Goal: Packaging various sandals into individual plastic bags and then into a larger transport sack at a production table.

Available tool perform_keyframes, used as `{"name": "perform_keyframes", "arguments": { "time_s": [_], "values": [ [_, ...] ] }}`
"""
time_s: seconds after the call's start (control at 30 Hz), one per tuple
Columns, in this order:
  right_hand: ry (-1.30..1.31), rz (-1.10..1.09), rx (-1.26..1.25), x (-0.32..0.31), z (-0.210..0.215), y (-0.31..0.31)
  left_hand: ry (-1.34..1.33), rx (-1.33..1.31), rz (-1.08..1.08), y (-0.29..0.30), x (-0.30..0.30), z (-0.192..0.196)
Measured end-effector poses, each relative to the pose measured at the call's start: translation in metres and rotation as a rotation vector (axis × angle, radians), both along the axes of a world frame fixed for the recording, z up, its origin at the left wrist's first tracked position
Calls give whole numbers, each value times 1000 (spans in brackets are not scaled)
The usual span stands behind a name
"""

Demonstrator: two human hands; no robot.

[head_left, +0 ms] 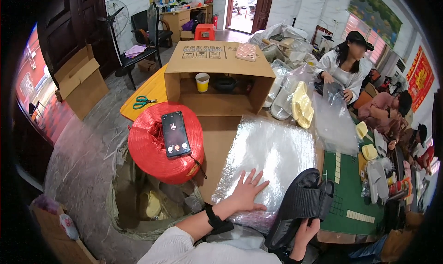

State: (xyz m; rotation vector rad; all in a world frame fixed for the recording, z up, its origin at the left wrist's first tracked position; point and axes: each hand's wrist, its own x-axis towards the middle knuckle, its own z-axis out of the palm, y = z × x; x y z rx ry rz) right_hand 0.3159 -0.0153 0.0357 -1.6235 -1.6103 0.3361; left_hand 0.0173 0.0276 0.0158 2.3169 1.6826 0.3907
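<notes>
My left hand (244,193) lies flat with fingers spread on a stack of clear plastic bags (278,146). A ring and a black wristband show on that arm. At the lower right, my right hand (305,232) grips a pair of black slide slippers (295,203) near their lower end. The slippers are held together, ribbed straps upward, over the right edge of the bags. My right thumb and part of the fingers show; the rest is hidden behind the slippers.
A red twine roll (143,139) with a phone (176,133) on it stands left of the bags. Behind is a cardboard box (217,67) holding a yellow cup (202,83). Green-handled scissors (142,102) lie left. A co-worker (346,70) handles plastic beyond the yellow slippers (302,106).
</notes>
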Motion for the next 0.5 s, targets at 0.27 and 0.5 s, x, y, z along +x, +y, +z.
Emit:
{"name": "perform_keyframes", "arguments": {
  "time_s": [0.27,0.5],
  "values": [
    [-16,-43,-9,3,-2,0,-113,123,66,2,16,13],
    [-35,4,78,2,3,3,-117,59,-260,-17,-13,17]
  ]
}}
